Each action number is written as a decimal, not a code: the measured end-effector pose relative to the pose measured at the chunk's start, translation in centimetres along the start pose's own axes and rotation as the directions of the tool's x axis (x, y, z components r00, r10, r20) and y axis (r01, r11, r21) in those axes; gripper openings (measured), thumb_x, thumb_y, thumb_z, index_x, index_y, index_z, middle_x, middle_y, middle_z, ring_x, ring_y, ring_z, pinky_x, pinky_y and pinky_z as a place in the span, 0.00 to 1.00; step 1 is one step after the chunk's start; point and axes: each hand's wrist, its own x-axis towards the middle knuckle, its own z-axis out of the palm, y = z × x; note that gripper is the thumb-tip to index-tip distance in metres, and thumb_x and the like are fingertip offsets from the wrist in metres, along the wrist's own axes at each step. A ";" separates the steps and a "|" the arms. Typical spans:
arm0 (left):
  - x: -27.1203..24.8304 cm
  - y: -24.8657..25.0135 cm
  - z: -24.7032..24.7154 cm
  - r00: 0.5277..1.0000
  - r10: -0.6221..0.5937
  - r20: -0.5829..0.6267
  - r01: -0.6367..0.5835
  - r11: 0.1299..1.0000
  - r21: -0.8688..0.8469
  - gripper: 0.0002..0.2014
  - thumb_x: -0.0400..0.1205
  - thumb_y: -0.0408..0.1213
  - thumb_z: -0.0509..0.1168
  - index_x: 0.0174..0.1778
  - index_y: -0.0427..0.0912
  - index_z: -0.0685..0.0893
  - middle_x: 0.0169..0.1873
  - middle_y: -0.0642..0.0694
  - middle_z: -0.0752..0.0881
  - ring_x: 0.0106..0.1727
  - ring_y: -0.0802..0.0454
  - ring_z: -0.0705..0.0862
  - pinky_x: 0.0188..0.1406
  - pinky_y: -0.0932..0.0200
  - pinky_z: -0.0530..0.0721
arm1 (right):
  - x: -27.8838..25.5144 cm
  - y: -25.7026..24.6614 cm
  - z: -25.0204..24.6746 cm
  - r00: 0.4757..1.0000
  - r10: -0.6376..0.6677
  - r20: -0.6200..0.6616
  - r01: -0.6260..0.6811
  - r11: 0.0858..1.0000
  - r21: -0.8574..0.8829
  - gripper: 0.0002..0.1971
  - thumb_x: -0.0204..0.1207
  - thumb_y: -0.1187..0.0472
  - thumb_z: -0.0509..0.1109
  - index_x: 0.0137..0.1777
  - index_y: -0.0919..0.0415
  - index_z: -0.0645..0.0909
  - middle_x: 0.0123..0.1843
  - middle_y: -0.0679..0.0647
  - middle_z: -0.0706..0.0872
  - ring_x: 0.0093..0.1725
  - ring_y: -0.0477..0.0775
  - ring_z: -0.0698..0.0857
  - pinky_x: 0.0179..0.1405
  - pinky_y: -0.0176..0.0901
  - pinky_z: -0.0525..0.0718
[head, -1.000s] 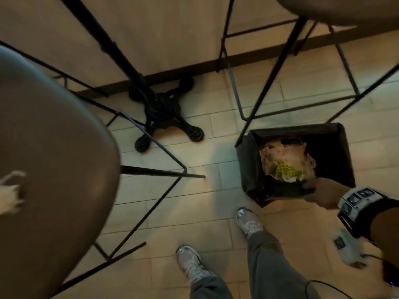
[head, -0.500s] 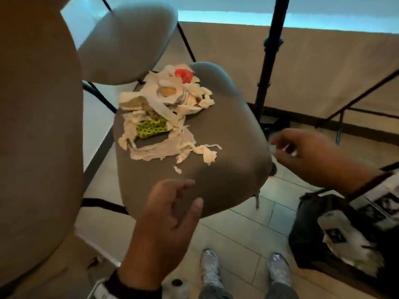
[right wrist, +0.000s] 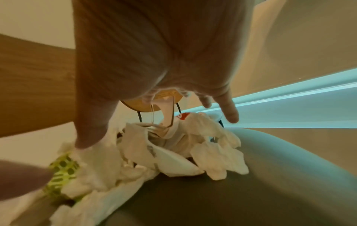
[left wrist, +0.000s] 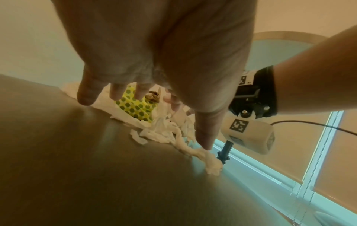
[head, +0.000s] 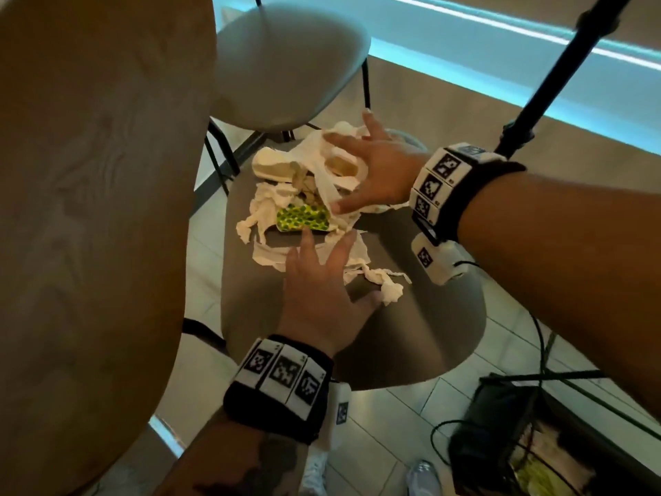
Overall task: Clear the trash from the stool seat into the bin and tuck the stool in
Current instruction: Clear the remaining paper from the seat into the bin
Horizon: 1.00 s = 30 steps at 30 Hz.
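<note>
Both hands have closed in: right hand (head: 375,173) spread over the trash (head: 314,195) on the stool seat (head: 429,316), left hand (head: 318,298) open just nearside. Light, floppy tissue; scoop from both flanks.

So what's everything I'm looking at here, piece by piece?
stool seat: one, dark grey, centre, holding the trash
torn tissue: a heap of shreds, white, spread over the seat
dotted wrapper: one, yellow with green dots, amid the tissue
second stool seat: one, pale grey, behind
wooden tabletop: one, brown, at left
bin: one, black, on the floor at lower right, trash inside
pole: one, black, upper right
left hand: fingers spread, over the near tissue
right hand: fingers spread, on the far side of the heap
</note>
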 end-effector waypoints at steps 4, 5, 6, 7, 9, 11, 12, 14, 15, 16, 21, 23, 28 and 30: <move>0.1 0.0 -0.1 0.999 0.010 0.048 -0.011 1.000 0.026 0.35 0.78 0.59 0.72 0.82 0.66 0.67 0.85 0.42 0.62 0.85 0.38 0.60 0.82 0.40 0.69 | -0.9 0.0 1.0 0.999 -0.038 0.001 0.038 0.999 0.003 0.43 0.63 0.35 0.80 0.78 0.28 0.66 0.87 0.53 0.54 0.82 0.69 0.65 0.78 0.66 0.71; 0.0 0.0 -0.2 0.999 0.018 0.041 -0.019 0.999 0.028 0.31 0.79 0.57 0.72 0.79 0.65 0.71 0.83 0.43 0.66 0.83 0.40 0.64 0.80 0.41 0.72 | -1.5 0.0 1.1 0.998 -0.053 -0.026 0.054 0.998 0.018 0.38 0.64 0.36 0.80 0.75 0.30 0.71 0.85 0.52 0.57 0.80 0.67 0.66 0.77 0.64 0.72; -0.2 0.1 -0.3 0.999 0.031 0.029 -0.032 0.999 0.030 0.27 0.80 0.55 0.72 0.76 0.64 0.75 0.80 0.45 0.69 0.80 0.41 0.67 0.77 0.42 0.75 | -2.1 0.0 1.2 0.997 -0.067 -0.040 0.068 0.997 0.026 0.35 0.65 0.37 0.80 0.73 0.31 0.74 0.84 0.53 0.59 0.79 0.65 0.67 0.76 0.63 0.72; -0.4 0.1 -0.2 0.999 0.046 0.014 -0.046 0.999 0.023 0.23 0.81 0.54 0.72 0.72 0.63 0.78 0.76 0.46 0.71 0.77 0.43 0.69 0.74 0.44 0.78 | -2.9 0.1 1.3 0.996 -0.080 -0.048 0.082 0.996 0.030 0.32 0.66 0.37 0.79 0.71 0.33 0.76 0.82 0.54 0.61 0.78 0.64 0.68 0.75 0.62 0.73; -0.7 0.0 -0.1 0.998 0.065 -0.008 -0.066 0.998 -0.011 0.16 0.82 0.49 0.71 0.66 0.59 0.82 0.68 0.49 0.74 0.70 0.47 0.72 0.68 0.50 0.80 | -4.3 0.0 1.7 0.993 -0.104 -0.055 0.106 0.994 0.035 0.28 0.67 0.37 0.78 0.68 0.38 0.79 0.79 0.54 0.66 0.76 0.62 0.69 0.73 0.58 0.75; -1.2 -0.1 -0.1 0.998 0.070 -0.004 -0.070 0.997 -0.028 0.11 0.84 0.45 0.70 0.63 0.56 0.83 0.63 0.50 0.75 0.66 0.50 0.73 0.62 0.57 0.77 | -5.6 -0.2 2.3 0.991 -0.122 -0.057 0.124 0.991 0.040 0.26 0.68 0.39 0.77 0.66 0.41 0.81 0.75 0.53 0.70 0.74 0.60 0.70 0.70 0.54 0.76; -1.4 -0.2 -0.1 0.998 0.070 0.003 -0.069 0.997 -0.028 0.11 0.85 0.44 0.69 0.63 0.55 0.84 0.63 0.51 0.76 0.65 0.51 0.73 0.61 0.60 0.76 | -6.1 -0.2 2.6 0.991 -0.123 -0.052 0.126 0.991 0.043 0.25 0.68 0.39 0.76 0.65 0.43 0.81 0.73 0.53 0.71 0.74 0.58 0.70 0.68 0.52 0.76; -1.9 -0.4 -0.2 0.998 0.054 0.016 -0.053 0.998 -0.035 0.11 0.86 0.42 0.67 0.65 0.53 0.83 0.62 0.51 0.78 0.63 0.53 0.75 0.60 0.60 0.77 | -7.2 -0.2 3.1 0.991 -0.125 -0.041 0.127 0.990 0.055 0.23 0.70 0.40 0.76 0.63 0.45 0.82 0.72 0.52 0.72 0.74 0.57 0.70 0.63 0.47 0.74; -2.2 -0.6 -0.3 0.999 0.040 0.020 -0.039 0.998 -0.042 0.11 0.86 0.42 0.67 0.65 0.53 0.83 0.61 0.51 0.79 0.63 0.54 0.76 0.60 0.60 0.78 | -7.7 -0.2 3.3 0.991 -0.128 -0.039 0.130 0.990 0.062 0.21 0.71 0.41 0.76 0.62 0.47 0.83 0.73 0.53 0.72 0.75 0.57 0.70 0.63 0.46 0.74; -2.6 -0.7 -0.4 0.999 0.029 0.021 -0.028 0.999 -0.045 0.12 0.86 0.42 0.68 0.65 0.54 0.83 0.61 0.51 0.80 0.61 0.55 0.77 0.59 0.61 0.79 | -8.2 -0.2 3.5 0.991 -0.128 -0.035 0.130 0.989 0.070 0.20 0.71 0.42 0.76 0.61 0.48 0.83 0.75 0.54 0.72 0.77 0.58 0.69 0.65 0.47 0.74; -4.4 -1.2 -0.6 0.996 -0.065 -0.060 0.068 0.997 0.043 0.23 0.79 0.56 0.73 0.68 0.58 0.76 0.68 0.50 0.75 0.65 0.53 0.77 0.54 0.61 0.76 | -9.6 -0.2 4.9 0.995 -0.092 -0.032 0.094 0.992 0.081 0.21 0.73 0.39 0.73 0.62 0.47 0.82 0.58 0.49 0.73 0.69 0.56 0.73 0.60 0.47 0.78; -4.7 -1.4 -0.7 0.982 -0.105 -0.158 0.113 0.993 0.041 0.37 0.73 0.63 0.76 0.75 0.60 0.68 0.76 0.46 0.69 0.72 0.47 0.74 0.59 0.55 0.79 | -9.9 -0.2 5.4 0.996 -0.073 -0.044 0.078 0.992 0.101 0.22 0.74 0.38 0.71 0.64 0.46 0.81 0.55 0.49 0.72 0.68 0.55 0.72 0.58 0.46 0.76; -3.2 -1.5 -1.0 0.978 -0.141 -0.157 0.145 0.989 0.017 0.53 0.65 0.68 0.78 0.82 0.69 0.55 0.87 0.43 0.55 0.82 0.36 0.68 0.67 0.35 0.84 | -10.3 -0.2 6.2 0.997 -0.053 -0.057 0.061 0.987 0.146 0.20 0.75 0.40 0.72 0.62 0.49 0.82 0.56 0.51 0.74 0.69 0.56 0.71 0.59 0.47 0.77; -2.4 -1.1 -1.0 0.990 -0.121 -0.065 0.124 0.992 0.038 0.50 0.68 0.66 0.78 0.82 0.70 0.56 0.87 0.44 0.55 0.83 0.36 0.68 0.69 0.38 0.81 | -10.5 -0.2 6.5 0.998 -0.044 -0.051 0.053 0.983 0.177 0.20 0.75 0.41 0.74 0.61 0.50 0.83 0.57 0.52 0.77 0.67 0.55 0.72 0.58 0.47 0.79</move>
